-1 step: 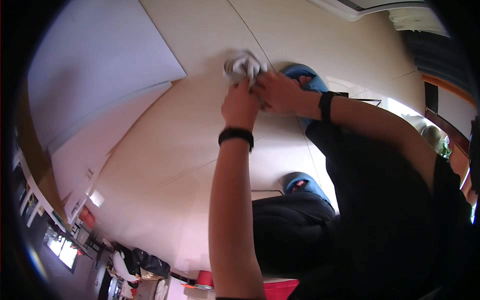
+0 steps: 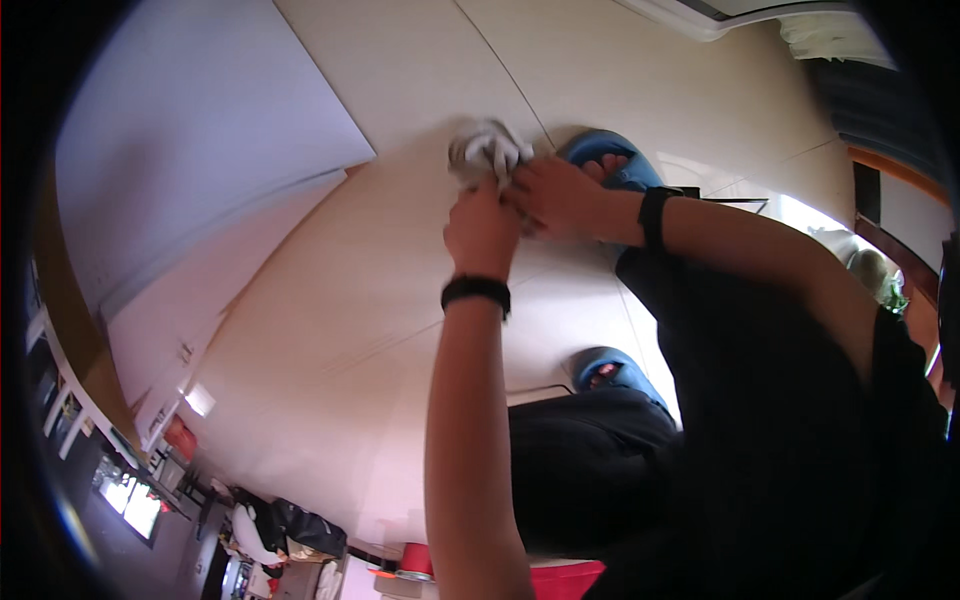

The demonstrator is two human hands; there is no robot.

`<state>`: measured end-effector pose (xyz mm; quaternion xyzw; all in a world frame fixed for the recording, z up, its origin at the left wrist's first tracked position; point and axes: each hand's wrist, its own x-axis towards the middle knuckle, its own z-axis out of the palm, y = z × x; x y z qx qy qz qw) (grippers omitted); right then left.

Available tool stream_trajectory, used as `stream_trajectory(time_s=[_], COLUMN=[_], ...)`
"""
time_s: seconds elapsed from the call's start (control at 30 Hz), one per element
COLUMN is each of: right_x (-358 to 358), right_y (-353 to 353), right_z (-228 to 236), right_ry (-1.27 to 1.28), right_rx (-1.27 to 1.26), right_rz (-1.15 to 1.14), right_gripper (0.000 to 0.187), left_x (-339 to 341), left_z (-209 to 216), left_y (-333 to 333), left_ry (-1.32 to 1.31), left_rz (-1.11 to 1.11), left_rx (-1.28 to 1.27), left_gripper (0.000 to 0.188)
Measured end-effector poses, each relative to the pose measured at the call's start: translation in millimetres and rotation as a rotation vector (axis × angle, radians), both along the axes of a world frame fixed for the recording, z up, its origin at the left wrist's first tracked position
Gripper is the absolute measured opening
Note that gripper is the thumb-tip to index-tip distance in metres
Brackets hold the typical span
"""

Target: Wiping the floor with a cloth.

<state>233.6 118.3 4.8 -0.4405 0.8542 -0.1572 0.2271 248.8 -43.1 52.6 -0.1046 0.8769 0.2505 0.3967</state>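
Note:
A crumpled grey-and-white cloth (image 2: 488, 150) is bunched up above the light tiled floor, past my fingertips. My left hand (image 2: 482, 232) is closed, with its fingers gathered at the near side of the cloth. Beside it on the right, my right hand (image 2: 560, 197) also has its fingers curled in on the bundle. Both hands nearly meet there, and the backs of the hands partly hide the fingertips. A dark band sits on each wrist.
My feet wear blue slippers, one (image 2: 605, 160) right beside my right hand, the other (image 2: 615, 375) nearer. A large white panel (image 2: 210, 130) stands at the left. A black bag (image 2: 308, 528) and a red container (image 2: 415, 558) lie toward the lower left.
The hands and cloth sit slightly lower in the picture, and the whole view has shifted a little. The grip looks the same.

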Motion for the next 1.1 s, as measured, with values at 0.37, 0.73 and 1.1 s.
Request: stream_trajectory(time_s=[0.37,0.73,1.1], right_x=[-2,-4,-3], right_y=[-9,6,19], right_z=[-16,-18,3], right_ry=[-0.161,-0.228,0.045], right_rx=[-0.254,-0.231,-0.155], right_rz=[0.096,0.072,0.138], right_gripper=[0.04,0.038,0.054], left_x=[87,81,70], left_z=[-27,-37,-41], left_y=[3,21,13], left_ry=[0.192,0.235,0.005], left_rz=[0.021,-0.028,0.183], left_rx=[-0.224,-0.336,-0.2], left_gripper=[0.107,0.117,0.124])
